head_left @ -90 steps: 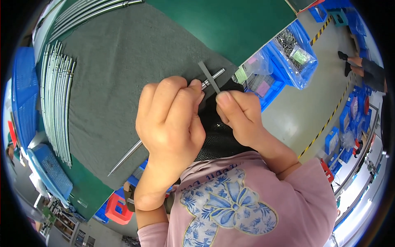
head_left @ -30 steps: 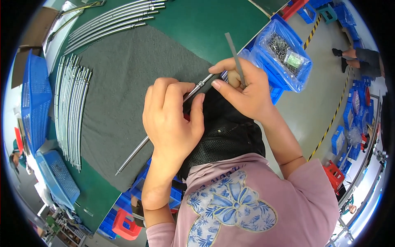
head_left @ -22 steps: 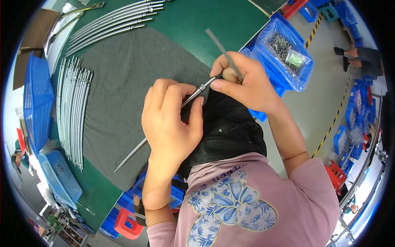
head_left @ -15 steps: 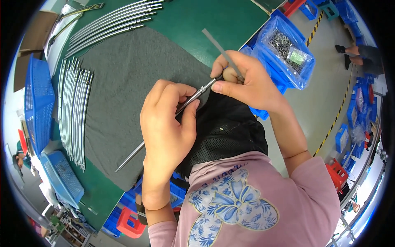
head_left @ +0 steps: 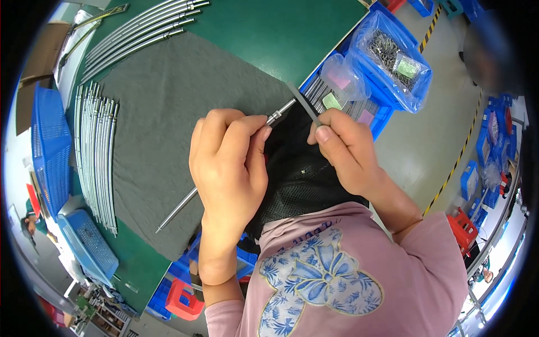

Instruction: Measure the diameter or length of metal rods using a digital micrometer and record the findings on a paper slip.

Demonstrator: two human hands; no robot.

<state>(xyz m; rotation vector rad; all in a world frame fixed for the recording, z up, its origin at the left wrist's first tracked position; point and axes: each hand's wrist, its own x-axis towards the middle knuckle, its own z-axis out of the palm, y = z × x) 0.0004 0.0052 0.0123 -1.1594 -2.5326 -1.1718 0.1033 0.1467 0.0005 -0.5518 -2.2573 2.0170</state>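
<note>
My left hand (head_left: 227,168) is closed around a slim metal rod (head_left: 178,209), which slants across the front of a dark grey cloth (head_left: 163,101). The rod's stepped, collared end sticks out past my thumb and fingertips, pointing up and right. Between the thumb and fingers of my right hand (head_left: 348,149) is a thin flat grey strip (head_left: 304,104). Its free part reaches up and left, close to the tip of the rod; whether the two touch I cannot tell.
Several similar rods (head_left: 98,163) lie in a row left of the cloth, with more rods (head_left: 140,48) along its far side. At right, a blue bin (head_left: 420,95) holds small metal parts in plastic. Blue baskets (head_left: 51,146) stand at the left edge of the green table (head_left: 252,33).
My right hand has moved away from the rod's end, down and right, with the strip still in its grip. Its fingers were at the rod's tip before. My left hand keeps its hold.
</note>
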